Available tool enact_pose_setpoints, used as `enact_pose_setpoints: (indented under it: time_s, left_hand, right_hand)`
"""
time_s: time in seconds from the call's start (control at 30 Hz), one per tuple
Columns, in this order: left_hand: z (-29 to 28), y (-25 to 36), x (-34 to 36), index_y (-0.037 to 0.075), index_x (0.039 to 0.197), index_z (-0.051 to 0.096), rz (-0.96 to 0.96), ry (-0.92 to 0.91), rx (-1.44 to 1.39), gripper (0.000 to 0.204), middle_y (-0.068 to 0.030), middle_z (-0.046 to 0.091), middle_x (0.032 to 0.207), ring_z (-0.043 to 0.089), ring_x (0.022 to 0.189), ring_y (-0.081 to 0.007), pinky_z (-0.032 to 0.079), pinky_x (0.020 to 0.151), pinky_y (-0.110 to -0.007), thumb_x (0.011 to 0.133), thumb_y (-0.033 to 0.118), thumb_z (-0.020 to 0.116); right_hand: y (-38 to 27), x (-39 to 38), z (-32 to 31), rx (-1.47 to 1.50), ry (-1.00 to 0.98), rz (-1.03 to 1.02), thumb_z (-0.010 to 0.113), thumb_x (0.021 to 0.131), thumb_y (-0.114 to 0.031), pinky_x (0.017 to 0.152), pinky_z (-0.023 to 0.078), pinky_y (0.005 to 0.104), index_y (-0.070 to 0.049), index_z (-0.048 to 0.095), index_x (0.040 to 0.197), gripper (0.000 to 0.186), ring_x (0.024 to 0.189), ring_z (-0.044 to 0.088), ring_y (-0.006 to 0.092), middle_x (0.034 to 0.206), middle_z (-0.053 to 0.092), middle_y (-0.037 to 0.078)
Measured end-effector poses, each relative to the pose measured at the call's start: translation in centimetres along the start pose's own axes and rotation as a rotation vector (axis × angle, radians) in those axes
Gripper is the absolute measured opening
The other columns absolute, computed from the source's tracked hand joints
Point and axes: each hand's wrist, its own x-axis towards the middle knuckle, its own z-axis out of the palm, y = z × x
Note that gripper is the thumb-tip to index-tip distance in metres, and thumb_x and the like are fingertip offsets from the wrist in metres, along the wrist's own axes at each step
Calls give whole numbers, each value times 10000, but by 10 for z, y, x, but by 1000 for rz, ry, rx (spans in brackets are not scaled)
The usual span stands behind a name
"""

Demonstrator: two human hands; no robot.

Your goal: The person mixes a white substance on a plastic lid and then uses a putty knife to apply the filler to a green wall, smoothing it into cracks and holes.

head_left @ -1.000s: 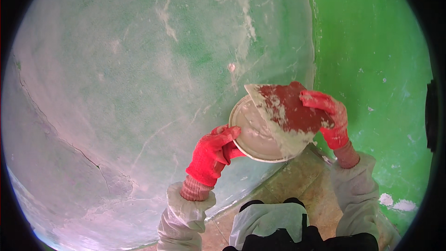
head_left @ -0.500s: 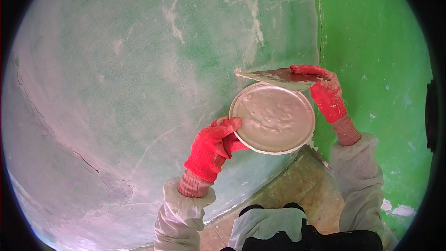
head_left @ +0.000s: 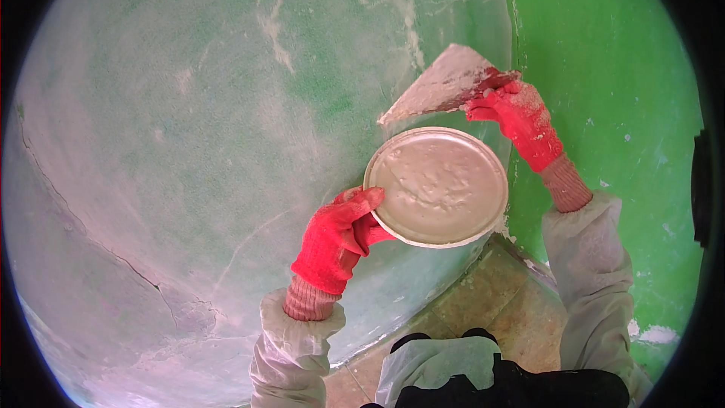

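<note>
My left hand (head_left: 336,238), in a red work glove, grips the rim of a round white tub (head_left: 436,238) at its left side, thumb on top. Wet off-white plaster (head_left: 445,181) fills the tub close to its rim. Above the far rim, my right hand (head_left: 521,117), gloved the same way, is closed on a wide triangular putty knife (head_left: 442,85). Plaster coats the blade, whose broad edge points left toward the wall. The blade is apart from the tub.
A pale green wall (head_left: 189,121) with whitish patches and a crack (head_left: 113,251) stands on the left. On the right is a bright green wall (head_left: 619,91); the two meet in a corner. Brown tiles (head_left: 491,295) cover the floor below.
My right hand has risen off the tub's far rim and turned the putty knife, so its plaster-coated face shows. The tub and my left hand have shifted slightly left.
</note>
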Motion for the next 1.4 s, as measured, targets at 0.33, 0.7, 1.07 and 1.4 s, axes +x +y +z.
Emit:
enact_pose_setpoints:
  time_s: [0.33,0.7,1.07,1.4]
  left_hand:
    - [-5,-3,5,-100,1136,499,-42,-3,-6,320,-143,600,1067,620,970,-229,536,842,-352,918,128,551]
    - [-2,-2,5,-100,1127,497,-29,16,14,323,-147,609,1048,631,940,-230,544,829,-345,915,136,559]
    - [-10,-9,6,-104,1135,494,95,-28,175,335,-142,606,1051,625,952,-213,542,834,-323,914,136,570]
    - [-7,-5,9,-112,1119,499,-68,-7,8,312,-142,594,1072,617,963,-205,540,828,-321,918,119,558]
  right_hand:
    - [-2,14,-2,-167,49,37,534,934,-183,598,542,266,20,542,1090,256,718,680,212,867,666,153]
    - [-12,24,-2,-180,63,-23,527,931,-174,517,509,290,20,555,1048,229,543,602,167,722,638,131]
    - [-32,9,18,-385,99,-93,551,915,-186,472,432,264,-5,571,924,182,508,562,126,643,610,71]
    - [-28,9,-2,-334,64,-181,518,919,-147,521,441,266,-2,556,886,154,542,547,125,671,611,75]
